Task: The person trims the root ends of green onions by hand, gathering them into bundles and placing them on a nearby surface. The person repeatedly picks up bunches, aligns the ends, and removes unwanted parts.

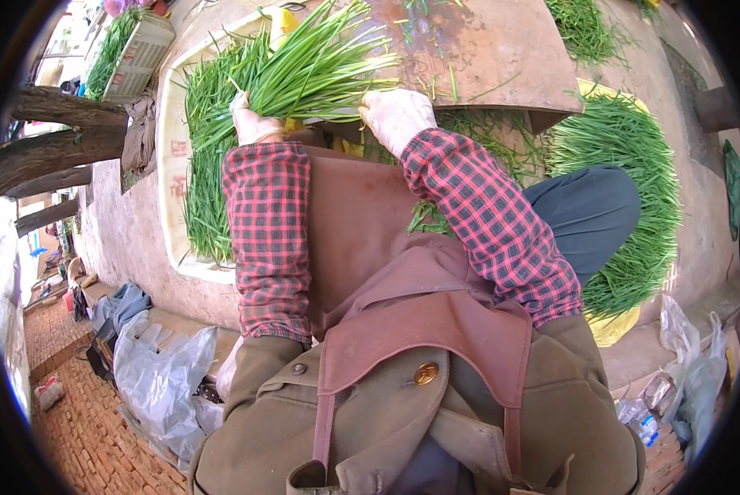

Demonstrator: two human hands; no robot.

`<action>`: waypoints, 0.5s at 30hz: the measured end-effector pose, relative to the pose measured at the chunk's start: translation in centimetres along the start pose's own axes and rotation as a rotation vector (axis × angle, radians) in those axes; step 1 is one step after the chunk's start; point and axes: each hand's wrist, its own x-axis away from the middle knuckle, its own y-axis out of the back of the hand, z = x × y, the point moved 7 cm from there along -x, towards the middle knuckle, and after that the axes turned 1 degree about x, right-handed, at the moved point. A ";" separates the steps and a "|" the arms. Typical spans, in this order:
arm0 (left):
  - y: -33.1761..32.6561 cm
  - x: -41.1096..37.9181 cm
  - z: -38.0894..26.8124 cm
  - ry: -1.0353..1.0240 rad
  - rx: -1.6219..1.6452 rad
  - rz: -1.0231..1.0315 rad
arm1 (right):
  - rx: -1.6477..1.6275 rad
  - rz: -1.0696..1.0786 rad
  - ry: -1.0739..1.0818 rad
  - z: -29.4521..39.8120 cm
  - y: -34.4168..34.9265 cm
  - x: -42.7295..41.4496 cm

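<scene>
My left hand (253, 122), in a thin pale glove, grips a large bunch of garlic chives (320, 68) from below. The white stem ends fan out to the right, above a low board table. Close by those ends, my right hand (401, 117), gloved as well, has its fingers curled and pinched at the lowest stalks. A thin yellowish strand hangs under its fingertips; the grip itself is partly hidden. Under and beside my left hand stands a white plastic crate (170, 210) filled with more garlic chives (212, 204).
Loose bits of chive lie on the worn board (493, 49). A big pile of chives (623, 204) on yellow sheeting is beyond my right knee (586, 210). Clear plastic bags (159, 371) lie at lower left. Tree trunks (60, 142) and another chive-filled crate (137, 59) stand at left.
</scene>
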 end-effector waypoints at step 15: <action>1.0 -1.9 -2.2 -0.231 -0.375 0.237 | -0.260 0.407 -0.545 -14.3 -3.5 6.7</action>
